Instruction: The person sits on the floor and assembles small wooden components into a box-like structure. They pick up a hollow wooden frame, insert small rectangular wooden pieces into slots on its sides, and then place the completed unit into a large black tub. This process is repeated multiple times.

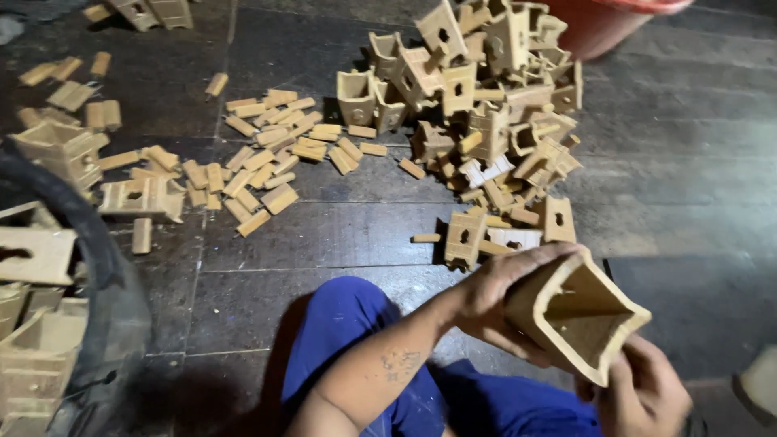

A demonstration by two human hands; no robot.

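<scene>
Both of my hands hold one tan hollow block [579, 316] with a square, funnel-like opening that faces up and to the right. My left hand [486, 301] wraps around its upper left side, thumb along the top edge. My right hand [643, 396] grips it from below at the bottom right. The block hangs above my knee in blue trousers [348, 332], just in front of the nearest blocks of a big pile.
A pile of similar tan hollow blocks [486, 105] lies ahead on the dark tiled floor [324, 235]. Several small flat tan sticks [267, 154] are scattered to the left of it. A red bucket [599, 24] stands at the top right. A black-rimmed container [89, 243] with blocks sits at the left.
</scene>
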